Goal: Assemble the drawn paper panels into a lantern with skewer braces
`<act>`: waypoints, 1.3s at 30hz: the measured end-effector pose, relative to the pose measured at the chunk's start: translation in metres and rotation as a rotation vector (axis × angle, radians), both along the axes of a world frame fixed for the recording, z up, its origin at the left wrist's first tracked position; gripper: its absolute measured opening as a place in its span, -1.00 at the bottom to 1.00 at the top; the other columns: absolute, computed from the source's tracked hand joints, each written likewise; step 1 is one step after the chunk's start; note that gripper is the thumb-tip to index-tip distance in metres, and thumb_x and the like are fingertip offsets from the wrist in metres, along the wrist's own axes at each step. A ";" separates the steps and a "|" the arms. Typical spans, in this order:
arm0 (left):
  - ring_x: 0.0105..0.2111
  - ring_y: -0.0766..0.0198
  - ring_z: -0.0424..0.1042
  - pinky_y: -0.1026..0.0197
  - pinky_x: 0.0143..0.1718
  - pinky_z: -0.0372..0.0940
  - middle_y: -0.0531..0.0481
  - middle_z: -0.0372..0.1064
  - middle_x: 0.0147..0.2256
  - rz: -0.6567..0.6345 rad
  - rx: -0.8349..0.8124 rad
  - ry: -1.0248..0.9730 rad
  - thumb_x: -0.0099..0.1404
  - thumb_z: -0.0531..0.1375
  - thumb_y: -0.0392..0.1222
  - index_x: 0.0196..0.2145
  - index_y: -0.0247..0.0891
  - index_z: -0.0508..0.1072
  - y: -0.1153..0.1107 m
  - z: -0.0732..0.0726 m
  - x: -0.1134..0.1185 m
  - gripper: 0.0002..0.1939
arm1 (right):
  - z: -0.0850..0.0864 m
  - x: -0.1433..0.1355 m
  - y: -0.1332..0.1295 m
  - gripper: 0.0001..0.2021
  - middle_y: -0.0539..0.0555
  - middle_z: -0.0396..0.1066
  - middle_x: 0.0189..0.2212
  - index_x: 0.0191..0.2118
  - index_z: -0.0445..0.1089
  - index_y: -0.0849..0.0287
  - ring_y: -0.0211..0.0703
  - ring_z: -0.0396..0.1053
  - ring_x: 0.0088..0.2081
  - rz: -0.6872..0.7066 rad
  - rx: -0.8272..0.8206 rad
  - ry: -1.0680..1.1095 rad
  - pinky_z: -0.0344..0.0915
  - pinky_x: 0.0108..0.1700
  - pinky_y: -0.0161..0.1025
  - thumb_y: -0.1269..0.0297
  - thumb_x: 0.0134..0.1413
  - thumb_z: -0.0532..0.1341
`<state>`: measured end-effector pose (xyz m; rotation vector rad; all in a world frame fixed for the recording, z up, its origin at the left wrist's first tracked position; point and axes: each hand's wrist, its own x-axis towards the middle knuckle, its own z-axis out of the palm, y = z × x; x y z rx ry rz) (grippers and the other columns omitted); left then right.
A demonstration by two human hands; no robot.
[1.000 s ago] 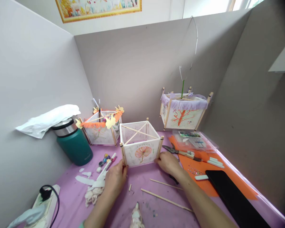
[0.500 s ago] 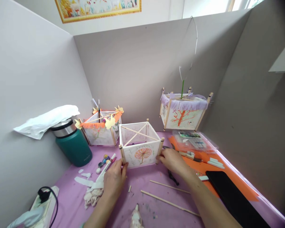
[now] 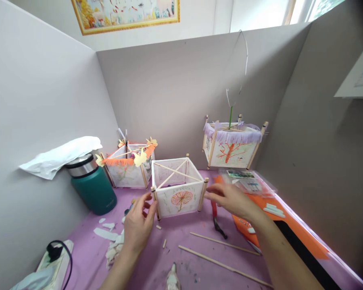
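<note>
A white paper lantern frame (image 3: 166,203) with wooden corner posts stands upright on the purple tabletop. A round orange drawing is on its front side, and crossed sticks span its open top. My left hand (image 3: 139,225) is beside the front left post, fingers curved and apart, holding nothing. Close to the right post is my right hand (image 3: 234,203), its fingers loosely stretched out and nothing held in them. Partly below that hand lies a red-handled tool (image 3: 214,211) with a dark end. Two thin wooden sticks (image 3: 220,264) lie in front.
Behind stand an orange-fringed lantern (image 3: 125,175) and a purple-fringed lantern (image 3: 230,151) with a wire. A green bottle (image 3: 93,191) and paper scraps (image 3: 104,233) are at left. A glue bottle (image 3: 173,280) is at the near edge. A black phone-like slab (image 3: 302,249) lies on orange sheets (image 3: 308,241).
Both hands have loosened from the lower ends of the lantern's front posts and moved slightly up. The lantern stands in nearly the same place. More of the red-handled tool shows.
</note>
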<state>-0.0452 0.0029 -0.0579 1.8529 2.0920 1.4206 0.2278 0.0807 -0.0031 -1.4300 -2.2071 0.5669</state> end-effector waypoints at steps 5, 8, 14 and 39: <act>-0.23 0.26 0.42 0.25 -0.27 0.35 -0.11 0.35 -0.04 -0.045 0.206 -0.107 0.30 0.06 -0.06 0.00 -0.24 0.36 0.002 0.029 0.008 -0.64 | 0.006 -0.007 -0.006 -0.63 0.08 0.48 -0.21 -0.02 0.38 0.12 -0.16 0.41 -0.26 -0.085 0.261 0.389 0.29 -0.27 -0.31 0.07 0.13 0.11; -0.14 0.22 0.40 0.20 -0.10 0.30 -0.08 0.40 -0.08 -0.078 0.297 -0.026 0.30 0.07 -0.14 -0.07 -0.22 0.44 0.004 0.035 0.011 -0.71 | 0.002 -0.017 -0.007 -0.74 0.09 0.47 -0.20 -0.12 0.45 0.14 -0.16 0.40 -0.22 -0.045 0.421 0.436 0.29 -0.20 -0.30 0.20 0.16 0.10; -0.22 0.24 0.42 0.19 -0.13 0.29 -0.04 0.49 -0.26 -0.060 0.358 0.061 0.29 0.10 -0.21 -0.20 -0.23 0.51 0.009 0.037 0.008 -0.80 | -0.005 -0.027 -0.006 -0.78 0.08 0.49 -0.27 -0.24 0.48 0.16 -0.16 0.41 -0.22 -0.064 0.502 0.419 0.29 -0.15 -0.29 0.30 0.16 0.08; -0.08 0.09 0.38 0.20 -0.12 0.26 -0.11 0.38 -0.02 -0.422 -0.514 0.838 0.06 0.21 -0.16 0.02 -0.19 0.39 0.114 0.140 0.024 -0.49 | 0.013 -0.007 -0.013 -0.82 0.05 0.49 -0.31 -0.20 0.45 0.13 -0.18 0.44 -0.34 -0.181 0.607 0.552 0.33 -0.26 -0.25 0.24 0.16 0.14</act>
